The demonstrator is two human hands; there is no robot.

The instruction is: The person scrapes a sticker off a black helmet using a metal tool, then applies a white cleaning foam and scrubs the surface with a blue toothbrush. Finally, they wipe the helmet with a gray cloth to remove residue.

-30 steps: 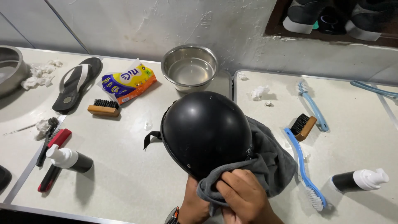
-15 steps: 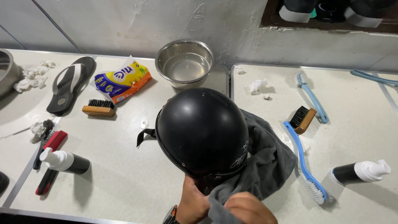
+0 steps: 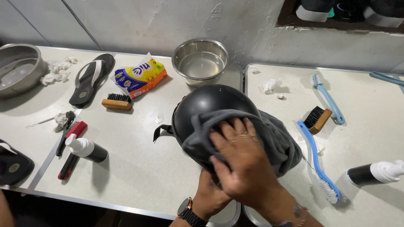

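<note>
A matte black helmet (image 3: 206, 105) sits at the front of the white table (image 3: 139, 168), a strap hanging off its left side. My right hand (image 3: 242, 157) presses a grey cloth (image 3: 273, 138) flat against the helmet's near side, fingers spread over the fabric. My left hand (image 3: 208, 197), with a black watch on the wrist, grips the helmet from underneath, mostly hidden by the right hand. The cloth trails down to the right of the helmet.
A steel bowl of water (image 3: 200, 62) stands behind the helmet. A black sandal (image 3: 91, 79), a yellow packet (image 3: 139, 75) and a wooden brush (image 3: 117, 102) lie left. Blue brushes (image 3: 317, 157), a small brush (image 3: 317, 119) and a spray bottle (image 3: 374, 172) lie right. Another bottle (image 3: 86, 148) stands front left.
My right hand with the cloth has moved from below the helmet's lower edge up onto its near side. The cloth now covers more of the shell.
</note>
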